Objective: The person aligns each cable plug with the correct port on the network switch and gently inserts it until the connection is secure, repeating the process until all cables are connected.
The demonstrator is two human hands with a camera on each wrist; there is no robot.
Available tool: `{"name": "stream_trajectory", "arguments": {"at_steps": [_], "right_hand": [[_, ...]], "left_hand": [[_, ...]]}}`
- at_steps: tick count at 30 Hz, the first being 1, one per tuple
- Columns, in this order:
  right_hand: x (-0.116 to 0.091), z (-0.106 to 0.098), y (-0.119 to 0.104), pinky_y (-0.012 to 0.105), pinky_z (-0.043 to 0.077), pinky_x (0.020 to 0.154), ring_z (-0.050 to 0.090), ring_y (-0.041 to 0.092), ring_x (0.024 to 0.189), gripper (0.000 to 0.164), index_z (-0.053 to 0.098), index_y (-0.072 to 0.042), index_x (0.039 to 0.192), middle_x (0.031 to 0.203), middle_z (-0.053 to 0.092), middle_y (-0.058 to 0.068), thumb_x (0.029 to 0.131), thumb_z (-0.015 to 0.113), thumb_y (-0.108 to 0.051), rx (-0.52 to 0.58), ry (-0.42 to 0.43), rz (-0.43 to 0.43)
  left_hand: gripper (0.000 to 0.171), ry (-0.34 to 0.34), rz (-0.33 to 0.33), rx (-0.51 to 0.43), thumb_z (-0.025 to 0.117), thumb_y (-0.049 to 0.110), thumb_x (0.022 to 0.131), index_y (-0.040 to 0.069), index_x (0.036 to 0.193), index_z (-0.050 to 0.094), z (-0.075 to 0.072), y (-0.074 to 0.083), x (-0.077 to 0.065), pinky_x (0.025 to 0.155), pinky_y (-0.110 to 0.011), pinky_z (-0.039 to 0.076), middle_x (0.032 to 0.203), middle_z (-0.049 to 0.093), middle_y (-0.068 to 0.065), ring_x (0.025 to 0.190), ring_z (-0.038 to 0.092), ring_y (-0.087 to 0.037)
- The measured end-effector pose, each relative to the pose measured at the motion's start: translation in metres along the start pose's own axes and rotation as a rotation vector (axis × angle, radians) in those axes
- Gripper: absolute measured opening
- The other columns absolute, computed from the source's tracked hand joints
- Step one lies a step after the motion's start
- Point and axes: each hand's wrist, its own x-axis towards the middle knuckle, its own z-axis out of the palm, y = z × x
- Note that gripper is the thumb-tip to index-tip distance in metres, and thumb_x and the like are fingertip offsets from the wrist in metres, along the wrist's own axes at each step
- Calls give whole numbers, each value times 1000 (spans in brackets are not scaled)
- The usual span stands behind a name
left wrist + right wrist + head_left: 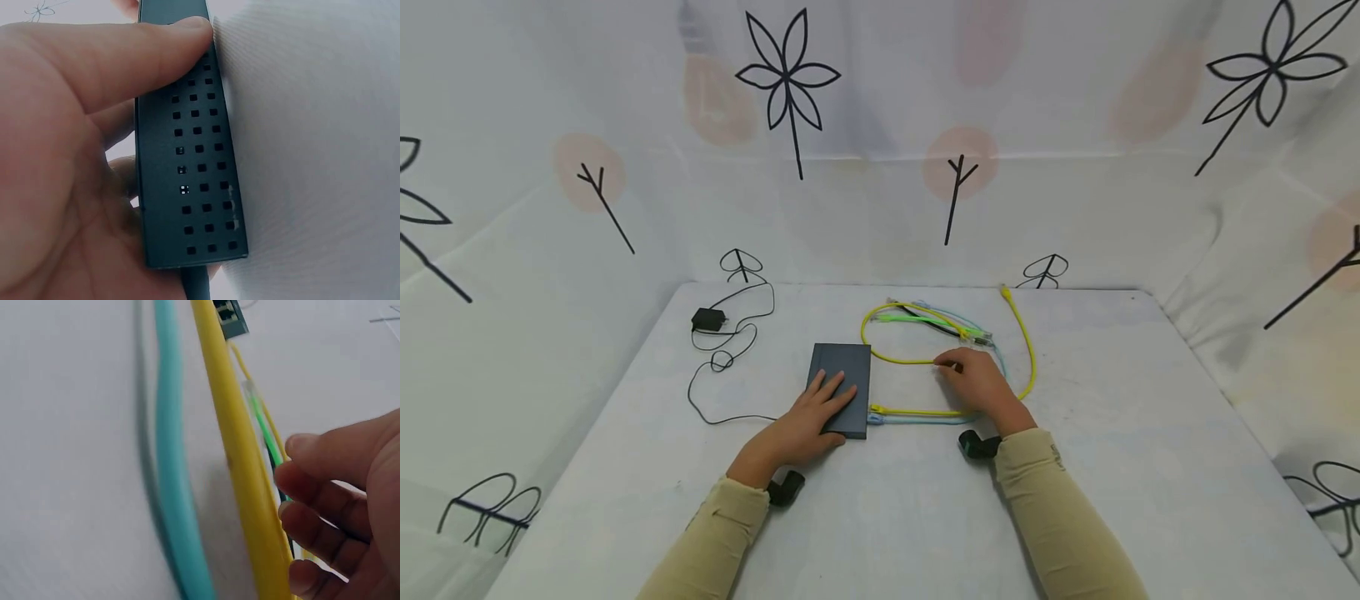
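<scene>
khaki long slvs (1067, 517), bit creased; blk wrist cams (786, 490); bare hands (805, 425)

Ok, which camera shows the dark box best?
The head view: the dark box appears nearly whole from above, though the left hand covers part of it. The left wrist view shows its perforated side close up, the thumb across it; the right wrist view catches just a corner with port openings.

From the six o'clock side of the table (895, 508), the head view is looking forward and down from farthest off. The left wrist view is facing the dark box (847, 367) close up. The right wrist view is looking closely along a yellow cable (236, 444), catching that box, which all three are sharing, at twelve o'clock.
</scene>
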Motion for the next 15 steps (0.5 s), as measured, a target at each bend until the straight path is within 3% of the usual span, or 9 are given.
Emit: {"name": "stream_trajectory", "arguments": {"at_steps": [4,8,11,15], "right_hand": [[-1,-8,5,35,48,76,58,20,89,23,71,-13,115,112,68,6,97,60,-20,30,47,49],[-3,-14,12,42,51,84,62,30,101,25,69,-9,117,118,65,11,96,61,-17,42,110,65],[-2,-16,17,48,48,95,59,35,115,27,68,-6,119,125,62,15,95,61,-17,-4,137,67],[-1,-18,21,53,43,102,52,39,124,30,67,-4,120,129,58,19,95,61,-18,-101,104,104]], "left_hand": [[74,6,7,4,64,35,93,25,155,25,1,-1,0,117,-59,19,165,9,-4,151,-4,-35],[74,5,11,1,65,35,93,25,155,26,0,-1,0,117,-59,19,165,9,-5,151,-4,-35],[74,0,5,2,64,35,93,25,155,25,0,-1,0,117,-58,19,165,8,-4,151,-5,-35],[74,-3,0,5,64,35,93,26,155,25,0,-1,1,118,-58,18,165,8,-3,151,-5,-34]]}}
